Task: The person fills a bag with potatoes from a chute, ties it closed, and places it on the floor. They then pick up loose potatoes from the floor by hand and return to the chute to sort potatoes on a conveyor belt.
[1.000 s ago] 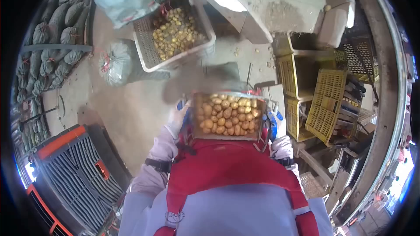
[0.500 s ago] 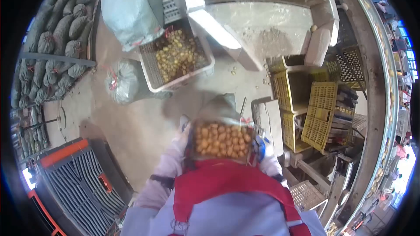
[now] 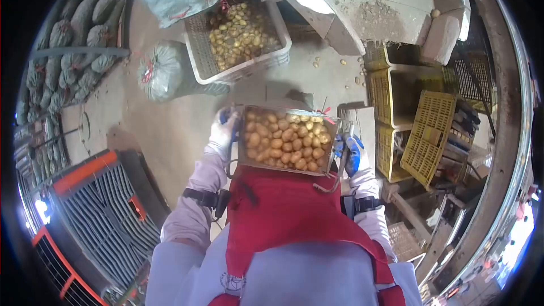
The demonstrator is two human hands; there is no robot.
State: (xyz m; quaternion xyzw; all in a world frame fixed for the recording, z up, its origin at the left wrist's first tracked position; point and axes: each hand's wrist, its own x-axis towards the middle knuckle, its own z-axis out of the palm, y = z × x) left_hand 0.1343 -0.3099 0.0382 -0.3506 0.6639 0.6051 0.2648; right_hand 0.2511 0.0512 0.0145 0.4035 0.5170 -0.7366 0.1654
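Clearly, I see the left hand (image 3: 222, 130) and right hand (image 3: 350, 153) closed on the box (image 3: 272, 167) of potatoes (image 3: 286, 139) at its 9 and 3 o'clock sides, held against the red apron (image 3: 283, 209), probably to keep the weight balanced.

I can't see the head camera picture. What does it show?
A person's left hand and right hand hold a box of potatoes at their red apron. A white crate and yellow crates stand ahead.
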